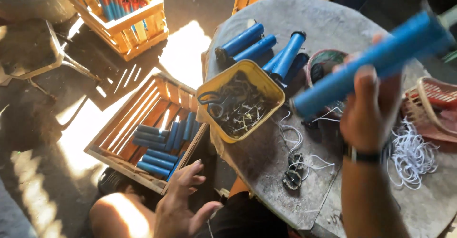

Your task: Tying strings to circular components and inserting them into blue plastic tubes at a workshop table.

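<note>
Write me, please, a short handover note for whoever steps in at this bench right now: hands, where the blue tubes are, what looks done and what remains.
Right hand: raised over the round table, gripping one blue tube, blurred.
Left hand: open, holding nothing, beside the wooden crate.
Done, apparently: a batch of blue tubes lies in that crate.
Left: loose tubes on the table behind the yellow tub; white string lies at the right.

Blue tube (376, 59) in right hand (369, 112)
</note>
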